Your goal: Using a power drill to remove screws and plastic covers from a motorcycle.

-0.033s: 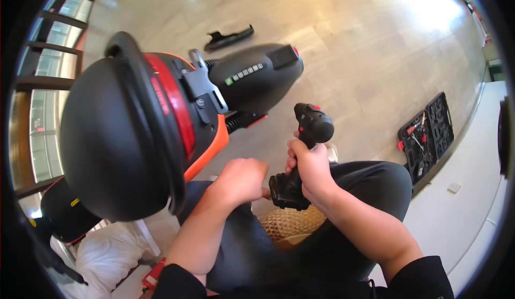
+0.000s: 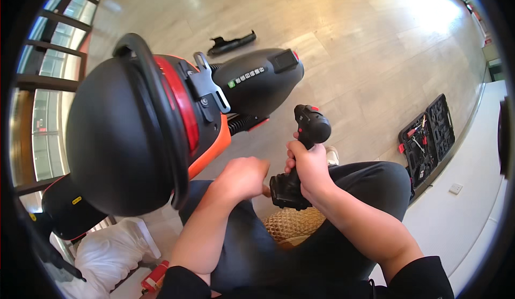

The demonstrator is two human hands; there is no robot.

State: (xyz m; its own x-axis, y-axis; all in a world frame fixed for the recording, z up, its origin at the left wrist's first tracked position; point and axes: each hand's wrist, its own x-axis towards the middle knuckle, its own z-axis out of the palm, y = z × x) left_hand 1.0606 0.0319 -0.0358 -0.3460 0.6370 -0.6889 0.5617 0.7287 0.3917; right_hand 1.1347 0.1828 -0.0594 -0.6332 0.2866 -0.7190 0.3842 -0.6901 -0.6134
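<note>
The right hand (image 2: 310, 165) closes round the handle of a black cordless drill (image 2: 313, 127) between the knees; the left hand (image 2: 241, 179) curls near its base — contents hidden — beside a black-and-orange scooter (image 2: 120, 138).

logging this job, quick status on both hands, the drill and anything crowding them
Right grip closed round black drill. Left grip curled near drill's base, contents hidden. Black-and-orange scooter close on the left.
</note>
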